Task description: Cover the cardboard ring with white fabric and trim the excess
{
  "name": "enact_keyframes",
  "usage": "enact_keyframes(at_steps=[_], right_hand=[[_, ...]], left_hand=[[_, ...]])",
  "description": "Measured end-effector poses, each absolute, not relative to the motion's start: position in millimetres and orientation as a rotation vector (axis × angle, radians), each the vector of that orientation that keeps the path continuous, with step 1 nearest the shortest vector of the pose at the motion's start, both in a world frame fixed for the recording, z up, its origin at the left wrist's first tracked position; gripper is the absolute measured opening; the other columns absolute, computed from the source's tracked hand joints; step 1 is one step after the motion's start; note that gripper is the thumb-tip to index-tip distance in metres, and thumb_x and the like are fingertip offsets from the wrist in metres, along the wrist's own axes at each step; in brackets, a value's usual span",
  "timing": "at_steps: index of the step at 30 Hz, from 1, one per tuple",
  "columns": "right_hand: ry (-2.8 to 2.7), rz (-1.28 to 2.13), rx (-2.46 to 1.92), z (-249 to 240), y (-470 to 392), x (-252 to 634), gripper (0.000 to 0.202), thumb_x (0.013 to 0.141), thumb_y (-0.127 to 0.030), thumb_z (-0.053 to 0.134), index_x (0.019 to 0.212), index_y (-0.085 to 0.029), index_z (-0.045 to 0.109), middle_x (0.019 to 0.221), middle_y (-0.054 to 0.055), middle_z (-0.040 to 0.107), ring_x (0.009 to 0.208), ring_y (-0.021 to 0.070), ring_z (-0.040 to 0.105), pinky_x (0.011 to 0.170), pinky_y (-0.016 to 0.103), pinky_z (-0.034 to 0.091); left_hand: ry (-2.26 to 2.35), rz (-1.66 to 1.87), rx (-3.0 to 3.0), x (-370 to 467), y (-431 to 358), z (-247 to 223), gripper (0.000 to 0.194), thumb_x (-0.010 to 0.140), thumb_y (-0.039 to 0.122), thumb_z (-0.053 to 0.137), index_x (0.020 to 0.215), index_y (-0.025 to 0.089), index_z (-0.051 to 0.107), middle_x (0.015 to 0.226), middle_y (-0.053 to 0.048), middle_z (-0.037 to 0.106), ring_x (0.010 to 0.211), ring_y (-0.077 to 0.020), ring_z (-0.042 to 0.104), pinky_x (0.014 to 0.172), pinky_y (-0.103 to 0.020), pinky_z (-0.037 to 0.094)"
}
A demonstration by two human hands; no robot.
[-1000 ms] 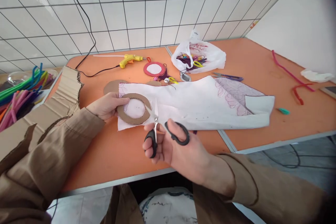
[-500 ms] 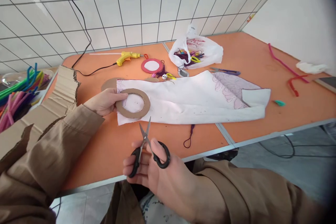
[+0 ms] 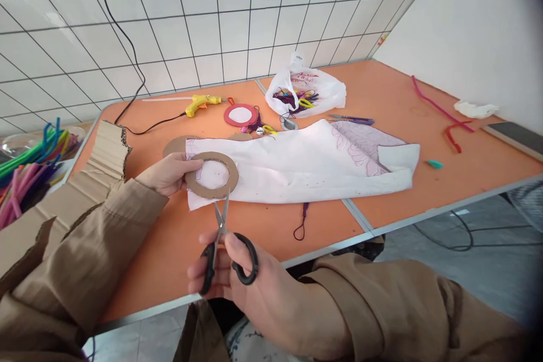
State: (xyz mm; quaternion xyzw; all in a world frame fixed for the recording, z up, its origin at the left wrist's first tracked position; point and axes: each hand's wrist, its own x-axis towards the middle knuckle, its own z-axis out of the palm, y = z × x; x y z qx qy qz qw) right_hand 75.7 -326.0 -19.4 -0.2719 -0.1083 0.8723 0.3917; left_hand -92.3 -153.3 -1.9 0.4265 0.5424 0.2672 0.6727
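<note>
Pinched between the thumb and fingers of my left hand (image 3: 172,172) is a flat cardboard ring (image 3: 232,172), held over the left end of a white cloth (image 3: 288,167). The cloth lies across the table, its right end folded to show a purple pattern. My right hand (image 3: 250,283) holds black-handled scissors (image 3: 222,228), palm up, with thumb and fingers at the loops. The blades are parted and point toward the ring, one tip close to its lower edge. A cardboard disc (image 3: 178,146) lies partly behind my left hand.
Torn cardboard (image 3: 80,192) lies at left beside pipe cleaners (image 3: 25,164). Behind the cloth are a yellow glue gun (image 3: 201,104), a red ring (image 3: 240,116), a white bag (image 3: 331,90) and other scissors (image 3: 354,120). A purple cord loop (image 3: 300,229) lies near the front edge.
The scissors in my right hand have shifted left, and their blades have closed somewhat. My left hand still holds the ring. The whole view has shifted slightly.
</note>
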Motion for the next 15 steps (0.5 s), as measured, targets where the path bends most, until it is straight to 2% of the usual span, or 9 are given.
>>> enact_keyframes(at_steps=[3,6,10,15], right_hand=[[-0.649,2.315,-0.624,-19.7,-324.0,101.1,0.053,0.075,-0.063,0.069,0.098,-0.016,0.061,0.071,0.004,0.066,0.060,0.0151,0.063,0.069,0.032,0.046],[-1.039,2.274,-0.668,-5.6,-302.7,135.6,0.056,0.078,-0.064,0.066,0.101,-0.014,0.062,0.075,0.006,0.067,0.063,0.0139,0.062,0.065,0.029,0.046],[-1.479,1.867,-0.762,28.5,-248.6,172.7,0.044,0.076,-0.045,0.077,0.106,-0.018,0.061,0.071,0.001,0.063,0.063,0.0134,0.060,0.060,0.026,0.048],[-1.809,1.548,-0.972,44.7,-186.8,179.8,0.023,0.076,-0.035,0.075,0.088,-0.018,0.066,0.075,0.004,0.064,0.062,0.0146,0.062,0.052,0.026,0.049]], left_hand=[[1.271,0.618,0.914,-92.2,-155.6,-7.9,0.034,0.063,0.021,0.087,0.093,0.010,0.074,0.084,-0.011,0.077,0.070,-0.0209,0.071,0.058,-0.028,0.060],[1.285,0.625,0.897,-90.9,-160.5,-13.2,0.038,0.058,0.022,0.089,0.091,0.010,0.074,0.079,-0.009,0.076,0.065,-0.0204,0.070,0.053,-0.028,0.059],[1.289,0.643,0.868,-91.3,-165.8,-18.2,0.045,0.056,0.025,0.089,0.096,0.011,0.074,0.089,-0.011,0.077,0.074,-0.0229,0.071,0.057,-0.030,0.061],[1.325,0.642,0.880,-92.9,-166.6,-19.7,0.051,0.057,0.029,0.090,0.102,0.010,0.074,0.097,-0.012,0.076,0.077,-0.0231,0.070,0.057,-0.030,0.060]])
